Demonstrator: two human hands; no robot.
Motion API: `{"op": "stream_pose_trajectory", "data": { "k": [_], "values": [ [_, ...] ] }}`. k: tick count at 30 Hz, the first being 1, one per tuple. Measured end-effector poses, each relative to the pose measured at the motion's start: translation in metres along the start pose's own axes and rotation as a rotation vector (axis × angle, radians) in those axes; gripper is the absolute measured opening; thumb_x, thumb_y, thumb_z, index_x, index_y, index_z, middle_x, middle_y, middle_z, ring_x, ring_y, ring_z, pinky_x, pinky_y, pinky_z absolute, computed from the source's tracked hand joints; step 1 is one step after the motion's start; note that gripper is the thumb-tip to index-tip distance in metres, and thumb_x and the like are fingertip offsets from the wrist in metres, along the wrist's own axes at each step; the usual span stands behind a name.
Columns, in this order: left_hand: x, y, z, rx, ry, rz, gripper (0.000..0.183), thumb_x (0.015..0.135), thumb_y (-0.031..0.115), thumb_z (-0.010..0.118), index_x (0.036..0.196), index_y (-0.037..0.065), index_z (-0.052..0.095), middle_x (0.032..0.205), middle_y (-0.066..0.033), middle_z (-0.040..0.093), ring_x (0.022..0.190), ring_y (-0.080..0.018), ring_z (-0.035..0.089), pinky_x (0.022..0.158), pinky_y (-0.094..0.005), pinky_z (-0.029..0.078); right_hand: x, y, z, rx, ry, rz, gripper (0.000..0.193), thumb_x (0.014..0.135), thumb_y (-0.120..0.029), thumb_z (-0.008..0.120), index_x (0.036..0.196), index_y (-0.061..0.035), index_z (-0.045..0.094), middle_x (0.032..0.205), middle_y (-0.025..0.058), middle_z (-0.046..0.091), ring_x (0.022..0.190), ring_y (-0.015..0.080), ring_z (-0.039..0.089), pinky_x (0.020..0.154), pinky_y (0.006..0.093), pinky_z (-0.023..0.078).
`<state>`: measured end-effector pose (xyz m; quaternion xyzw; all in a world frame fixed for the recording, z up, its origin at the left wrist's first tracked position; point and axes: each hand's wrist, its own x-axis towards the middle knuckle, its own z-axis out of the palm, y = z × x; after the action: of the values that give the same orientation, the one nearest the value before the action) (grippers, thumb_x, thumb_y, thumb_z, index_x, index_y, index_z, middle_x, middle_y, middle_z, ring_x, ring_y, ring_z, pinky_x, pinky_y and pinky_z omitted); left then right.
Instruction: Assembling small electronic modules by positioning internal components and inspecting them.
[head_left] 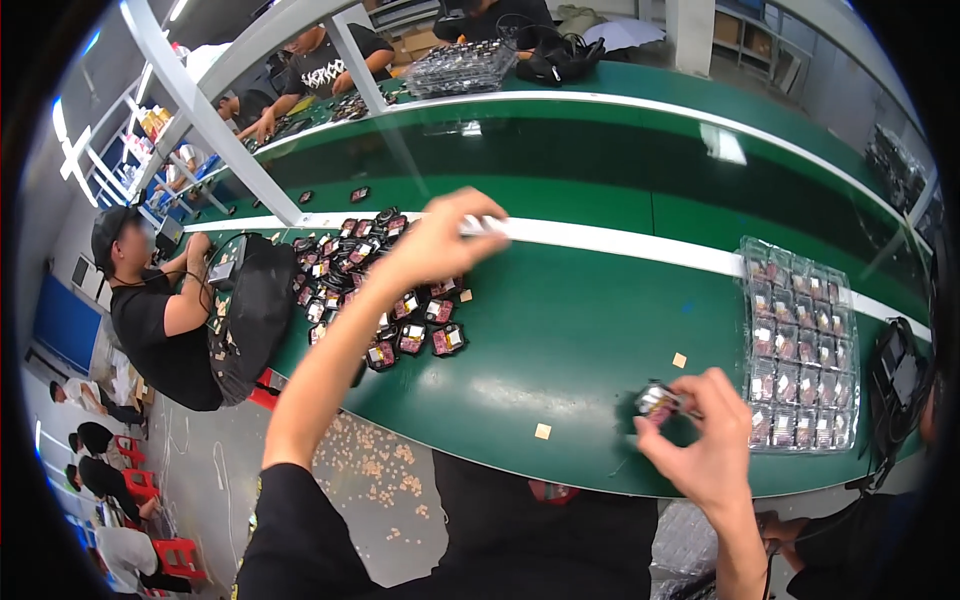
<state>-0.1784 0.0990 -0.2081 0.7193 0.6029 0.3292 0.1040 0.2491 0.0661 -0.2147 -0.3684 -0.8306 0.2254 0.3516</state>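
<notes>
My right hand (708,435) pinches a small black-cased module (657,402) with a pinkish face, just over the green table near its front edge. Out to the left, my left hand (445,243) reaches above a heap of similar black modules (410,338). Its fingers are curled, with a whitish patch between them; whether that is a small object or the white strip behind cannot be told. To the right lies a clear plastic tray (748,345) with modules in its rows of compartments.
Small tan squares (543,431) lie on the green table (560,340), with more scattered on the floor. A white strip (620,241) runs along the table. Left, a person (165,310) works beside a black bag (262,300). A dark device with cables (897,370) sits far right.
</notes>
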Motion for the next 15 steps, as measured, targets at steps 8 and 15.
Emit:
{"op": "stream_pose_trajectory", "data": {
  "k": [8,15],
  "values": [
    [-0.106,-0.3,-0.2,0.723,0.136,-0.411,0.044,0.102,0.023,0.073,0.141,0.003,0.07,0.142,-0.0238,0.071,0.132,-0.0436,0.068,0.114,-0.0492,0.053,0.022,0.089,-0.085,-0.394,0.345,0.191,0.039,0.082,-0.03,0.094,0.098,0.0002,0.075,0.086,0.0133,0.068,0.075,0.0342,0.067,0.069,0.0461,0.052],
    [-0.044,-0.294,-0.133,0.557,0.15,-0.347,0.026,0.099,-0.005,0.065,0.123,0.007,0.062,0.127,-0.0215,0.069,0.125,-0.045,0.067,0.105,-0.0499,0.052,0.01,0.129,-0.139,-0.513,0.293,0.612,0.055,0.085,-0.049,0.093,0.102,0.0019,0.085,0.082,0.0146,0.076,0.076,0.0311,0.076,0.071,0.0444,0.056]
  ]
}}
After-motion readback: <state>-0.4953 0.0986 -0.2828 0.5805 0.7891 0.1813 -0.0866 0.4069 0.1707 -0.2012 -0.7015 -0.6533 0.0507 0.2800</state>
